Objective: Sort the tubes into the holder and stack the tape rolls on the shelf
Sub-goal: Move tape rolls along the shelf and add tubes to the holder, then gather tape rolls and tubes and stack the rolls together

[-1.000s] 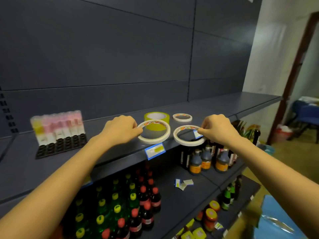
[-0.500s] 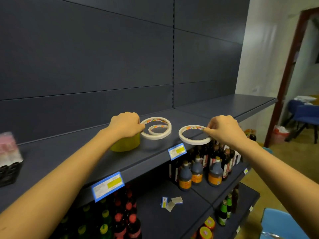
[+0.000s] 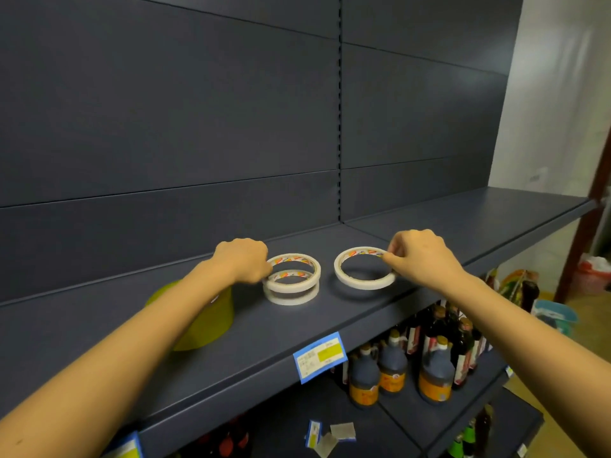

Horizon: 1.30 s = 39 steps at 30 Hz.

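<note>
My left hand pinches the left rim of a white tape roll, held just above another white roll that lies flat on the dark shelf. My right hand pinches the right rim of a second held white tape roll, slightly above the shelf, to the right of the pair. A wide yellow tape roll stands on the shelf under my left forearm, partly hidden by it. The tube holder is out of view.
A blue and yellow price tag hangs on the shelf's front edge. Dark bottles with orange labels fill the shelf below. Paper scraps lie on that lower shelf. A doorway opens at the far right.
The view has swung right, so the tube holder has left the frame. Both hands carried their rolls rightwards; the left roll now hovers over the small white roll.
</note>
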Motion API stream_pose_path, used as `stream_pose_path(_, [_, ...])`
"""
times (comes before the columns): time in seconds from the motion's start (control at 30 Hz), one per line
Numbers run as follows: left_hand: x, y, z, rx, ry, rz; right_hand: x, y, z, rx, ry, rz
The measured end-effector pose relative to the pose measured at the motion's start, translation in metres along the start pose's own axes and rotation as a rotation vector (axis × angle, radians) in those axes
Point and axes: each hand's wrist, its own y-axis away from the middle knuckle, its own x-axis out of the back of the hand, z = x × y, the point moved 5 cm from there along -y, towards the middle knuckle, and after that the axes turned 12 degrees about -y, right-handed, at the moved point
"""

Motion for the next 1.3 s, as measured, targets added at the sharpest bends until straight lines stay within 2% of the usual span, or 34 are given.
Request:
stream_pose_path(0.27, [-0.015,-0.004,0.011,0.129,-0.151,-0.163,-0.028,-0.057,0.01,0.129,0.02,-0.124])
stream_pose_path(0.4, [0.003,0.005,0.005,0.308,-0.152,-0.001,-0.048,-0.072,0.013,0.201,0.03,-0.211])
stream_pose_path(0.47, [0.011,0.013,0.004,0.396,-0.173,0.091,-0.059,-0.075,0.016,0.246,0.107,-0.23])
stream_pose_path(0.6, [0.019,0.045,0.001,0.517,-0.175,0.25,-0.062,-0.078,0.007,0.418,0.181,-0.194])
stream_pose_path(0.77, [0.022,0.107,-0.01,0.653,-0.204,0.336,-0.058,-0.056,-0.058,0.745,-0.073,-0.268])
stream_pose_path(0.93, [0.015,0.198,-0.032,0.813,-0.245,0.276,-0.073,0.011,-0.149,1.047,-0.258,-0.385])
stream_pose_path(1.17, [0.009,0.347,-0.064,1.095,-0.35,0.158,-0.104,0.125,-0.25,1.321,-0.337,-0.573])
stream_pose_path(1.3, [0.008,0.42,-0.08,1.183,-0.414,0.112,-0.116,0.182,-0.298,1.407,-0.354,-0.652])
